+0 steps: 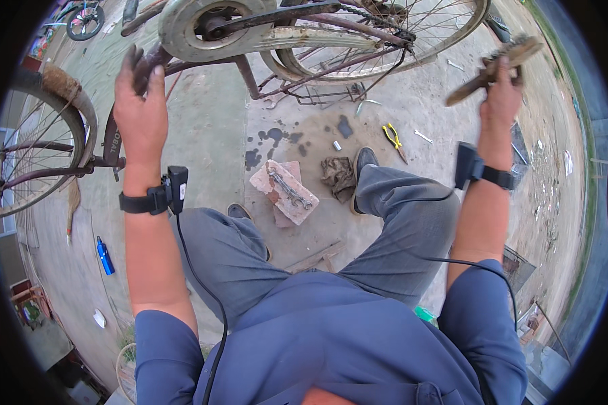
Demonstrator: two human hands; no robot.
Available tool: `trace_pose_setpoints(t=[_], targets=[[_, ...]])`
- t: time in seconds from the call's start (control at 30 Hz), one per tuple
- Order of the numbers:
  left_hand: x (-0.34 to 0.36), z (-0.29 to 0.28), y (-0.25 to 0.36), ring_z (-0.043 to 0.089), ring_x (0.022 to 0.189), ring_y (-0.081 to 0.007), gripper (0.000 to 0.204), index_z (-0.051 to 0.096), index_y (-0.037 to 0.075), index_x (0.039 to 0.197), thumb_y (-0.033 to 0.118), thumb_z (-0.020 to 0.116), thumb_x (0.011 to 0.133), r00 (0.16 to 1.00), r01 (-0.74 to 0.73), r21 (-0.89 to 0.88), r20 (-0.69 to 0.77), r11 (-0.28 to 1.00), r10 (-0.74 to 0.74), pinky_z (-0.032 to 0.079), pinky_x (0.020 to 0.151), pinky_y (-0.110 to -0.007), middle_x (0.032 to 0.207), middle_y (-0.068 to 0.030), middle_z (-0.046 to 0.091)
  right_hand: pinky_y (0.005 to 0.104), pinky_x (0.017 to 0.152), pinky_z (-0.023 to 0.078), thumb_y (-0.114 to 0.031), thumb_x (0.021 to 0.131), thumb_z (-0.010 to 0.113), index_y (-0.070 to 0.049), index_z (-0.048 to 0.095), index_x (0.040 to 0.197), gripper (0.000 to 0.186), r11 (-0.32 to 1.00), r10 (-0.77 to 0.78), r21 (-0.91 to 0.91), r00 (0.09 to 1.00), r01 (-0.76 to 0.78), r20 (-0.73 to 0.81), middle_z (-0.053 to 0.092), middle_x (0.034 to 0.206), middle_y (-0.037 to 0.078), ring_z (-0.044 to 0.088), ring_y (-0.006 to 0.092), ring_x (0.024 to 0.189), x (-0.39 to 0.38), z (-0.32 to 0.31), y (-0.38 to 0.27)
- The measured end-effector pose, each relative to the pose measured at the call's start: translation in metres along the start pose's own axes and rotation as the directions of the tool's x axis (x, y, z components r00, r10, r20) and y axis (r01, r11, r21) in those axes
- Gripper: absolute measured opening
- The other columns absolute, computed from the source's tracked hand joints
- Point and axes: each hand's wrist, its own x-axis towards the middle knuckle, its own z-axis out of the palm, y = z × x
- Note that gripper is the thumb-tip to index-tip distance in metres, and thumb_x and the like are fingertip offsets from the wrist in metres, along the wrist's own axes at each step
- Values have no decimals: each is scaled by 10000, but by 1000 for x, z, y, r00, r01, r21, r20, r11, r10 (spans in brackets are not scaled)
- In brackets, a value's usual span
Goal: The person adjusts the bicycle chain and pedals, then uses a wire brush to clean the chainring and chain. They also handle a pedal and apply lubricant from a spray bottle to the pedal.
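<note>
An old, rusty bicycle point(246, 74) stretches across the top of the view, its pale chain cover point(182, 30) and crank near the middle. My left hand point(140, 111) is wrapped round a dark frame tube point(150, 67) just left of that cover, thumb on one side and fingers on the other. Away to the right, my right hand point(503, 101) grips a worn wooden brush point(469, 90) with dark bristles, held up off the ground and apart from the bicycle. The spoked rear wheel point(446, 23) lies between the two hands; another wheel point(47, 142) is at far left.
Between my feet, wrenches point(290, 191) rest on stacked bricks point(297, 212), beside a crumpled dark rag point(338, 177). Yellow-handled pliers point(392, 137) and a small wrench point(423, 137) lie further right. A blue bottle point(105, 256) lies at left. Dark wet spots point(273, 135) mark the concrete.
</note>
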Motion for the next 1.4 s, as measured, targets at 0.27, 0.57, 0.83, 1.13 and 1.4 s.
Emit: trace_pose_setpoints(t=[0.27,0.57,0.83,1.13,1.4], targets=[[-73,3,-23,610,1253,-291,548,479,22,1480,101,650,965,977,172,82,111,982,-180,515,1003,-395,1422,-198,565,357,986,500,-372,851,810,-6,587,1390,689,363,68,-912,971,192,231,684,1247,207,652,282,1165,19,-144,-37],[-125,20,-3,637,1184,-283,526,523,39,1440,103,657,935,939,169,168,273,971,-211,542,888,-381,1326,-166,598,432,932,556,-435,736,826,-106,690,1284,653,-66,889,-975,457,212,39,731,1143,200,702,359,1064,-206,-304,59],[-141,16,2,647,1138,-283,516,534,45,1424,101,663,928,928,147,256,300,955,-223,546,848,-371,1309,-160,597,421,1007,516,-415,841,725,-80,694,1271,546,-83,982,-967,185,242,-38,713,1192,211,664,362,1154,-354,-365,106],[-155,9,-7,649,1137,-275,504,548,46,1414,93,673,928,919,209,249,281,946,-277,561,849,-360,1326,-162,587,449,860,563,-343,855,749,-62,696,1220,464,224,572,-960,775,169,270,734,1042,207,705,378,989,-142,-189,46],[-188,15,-32,676,1109,-278,438,601,25,1350,111,691,930,830,376,209,357,903,-429,574,851,-373,1302,-177,594,423,829,553,-272,907,708,-158,650,1305,419,533,-237,-385,570,754,787,658,1227,100,657,352,1029,-106,115,-32]])
